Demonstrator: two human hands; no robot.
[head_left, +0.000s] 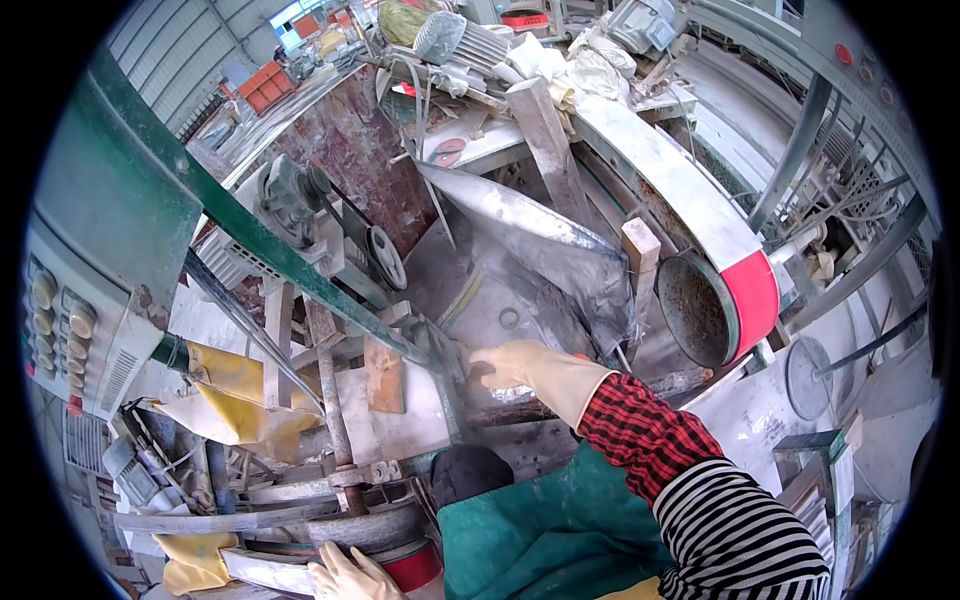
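My right hand (515, 367), in a cream rubber glove, reaches left to the lower end of a dusty green metal post (440, 385). Its fingertips fade into the pale dust, so their grip is hard to read. My left hand (350, 578), in a similar glove, lies with fingers apart on the rim of a low curved machine part (410, 568) with a red band, at the bottom edge. Beyond my right hand is a whitened hollow with a small ring (509, 318) in it. A green apron (545, 525) covers my front.
A control panel with knobs (75, 330) stands at the left. A motor with a belt pulley (385, 258) sits behind the green beam (275, 265). At the right curves a large white guard with a red end (750, 300). Wooden blocks (640, 255) and yellow cloth (235, 390) lie about.
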